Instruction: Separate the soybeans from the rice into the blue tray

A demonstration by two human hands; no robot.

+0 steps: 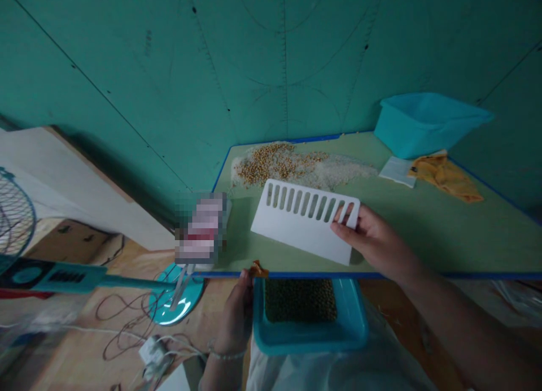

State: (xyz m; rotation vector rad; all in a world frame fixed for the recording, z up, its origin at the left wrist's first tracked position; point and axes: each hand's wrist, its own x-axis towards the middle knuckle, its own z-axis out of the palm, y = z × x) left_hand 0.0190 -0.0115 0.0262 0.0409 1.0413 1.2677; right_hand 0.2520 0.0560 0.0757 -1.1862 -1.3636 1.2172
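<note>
My right hand point(368, 233) grips the right end of a white plastic board point(300, 233) with a row of long slots. The board tilts over the table's near part. At the table's front edge, the fingers of my left hand point(237, 306) are curled at a small orange-brown scrap point(259, 269); its kind is unclear. Just right of that hand, a blue basin point(311, 346) sits below the edge, over my lap, with dark green and tan grains point(300, 300) in it. Beyond the board, round tan beans point(271, 162) lie mixed with white grains point(342, 170).
A blue tub point(423, 125) stands at the back right, near a yellow cloth point(449, 176) and a white packet point(398, 170). A blurred-out device point(201, 230) is at the table's left edge. A fan point(63, 275), cables and a power adapter point(153, 351) lie lower left.
</note>
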